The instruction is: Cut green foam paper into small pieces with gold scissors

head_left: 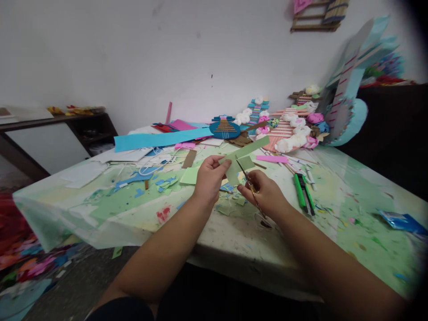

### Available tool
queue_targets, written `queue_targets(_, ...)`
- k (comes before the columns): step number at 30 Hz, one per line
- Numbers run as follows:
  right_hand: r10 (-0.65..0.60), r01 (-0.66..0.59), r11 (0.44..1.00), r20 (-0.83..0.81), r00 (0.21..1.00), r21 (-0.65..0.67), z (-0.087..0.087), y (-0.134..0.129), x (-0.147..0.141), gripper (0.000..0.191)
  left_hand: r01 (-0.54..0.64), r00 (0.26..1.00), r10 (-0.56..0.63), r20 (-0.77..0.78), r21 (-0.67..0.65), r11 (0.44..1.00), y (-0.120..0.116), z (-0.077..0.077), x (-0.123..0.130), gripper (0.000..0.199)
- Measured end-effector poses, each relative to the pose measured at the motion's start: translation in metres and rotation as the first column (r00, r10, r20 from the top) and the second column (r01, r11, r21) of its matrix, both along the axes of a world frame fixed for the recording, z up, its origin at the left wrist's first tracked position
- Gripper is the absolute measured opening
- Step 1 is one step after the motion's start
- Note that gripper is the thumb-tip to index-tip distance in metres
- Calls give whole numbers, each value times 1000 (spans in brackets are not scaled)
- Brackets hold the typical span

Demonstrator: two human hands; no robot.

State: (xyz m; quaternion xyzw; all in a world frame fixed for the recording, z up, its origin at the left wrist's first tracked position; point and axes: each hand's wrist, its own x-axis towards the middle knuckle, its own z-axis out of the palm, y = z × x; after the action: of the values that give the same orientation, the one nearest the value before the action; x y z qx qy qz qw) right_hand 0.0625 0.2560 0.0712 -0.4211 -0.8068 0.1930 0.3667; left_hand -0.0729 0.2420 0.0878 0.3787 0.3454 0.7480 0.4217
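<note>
My left hand point(210, 176) pinches a piece of light green paper point(233, 171) between thumb and fingers, in the middle of the head view. A long strip of the paper points up to the right. My right hand point(264, 191) grips a pair of scissors point(248, 178), whose blades reach up to the paper's edge. The far parts of the blades are partly lost against the paper. Below the hands lie small green and blue paper scraps point(167, 183) on the covered table.
A green box cutter point(303, 194) lies right of my right hand, near several white pens point(310, 176). A long blue paper strip point(160, 139) stretches across the back left. Decorated craft pieces point(224, 128) stand along the wall. A blue packet point(403, 221) is at the right edge.
</note>
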Motion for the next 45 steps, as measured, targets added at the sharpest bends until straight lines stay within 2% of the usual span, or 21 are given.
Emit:
queue_targets(11,10,-11,1000,-73,997,-15,-1,0,-2,34,0,1000,0,8,11,1000,-1,1,1,25)
queue_targets(30,-87,77,986,66,994,149,1,-4,0,38,-24,1000,24,-7,21,1000,-3,4,0,23)
queue_targets(34,-92,81,985,70,993,150,0,-5,-1,40,-46,999,46,-10,19,999,-3,4,-1,23)
queue_targets(45,-51,48,992,16,999,115,0,-8,-2,38,-9,999,7,32,48,999,-3,5,-2,22)
